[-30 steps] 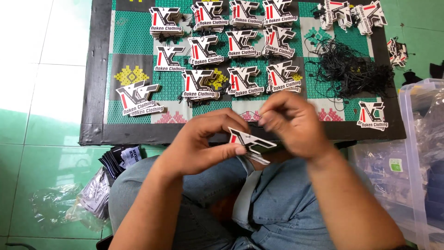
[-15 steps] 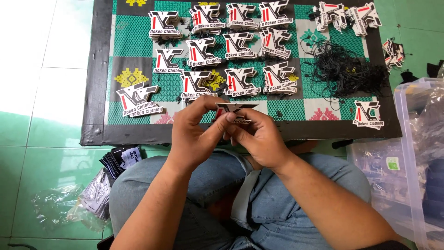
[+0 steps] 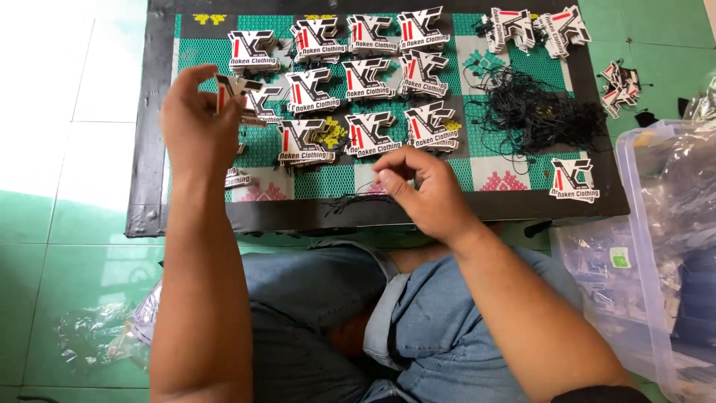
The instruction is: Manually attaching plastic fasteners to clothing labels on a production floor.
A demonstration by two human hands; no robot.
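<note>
Over mat [image 3: 492, 160], left hand [image 3: 195, 127] pinches light, stiff card tag [image 3: 227, 88] by edge; right hand [image 3: 421, 186] pinches thin limp black string [image 3: 358, 198] w/ fingertips.

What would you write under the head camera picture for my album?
Left hand lifts a die-cut paper tag over rows of tag stacks on a green mat, while right hand pinches black string.

Mat [image 3: 477, 168]: green and white checks with pink and yellow motifs, black border
Tags [image 3: 371, 134]: white, black and red (in stacks)
Strings [image 3: 533, 116]: black
Floor [image 3: 45, 216]: pale green and white tiles
Trousers [image 3: 432, 321]: faded blue denim
Bin [image 3: 656, 246]: clear plastic
</note>
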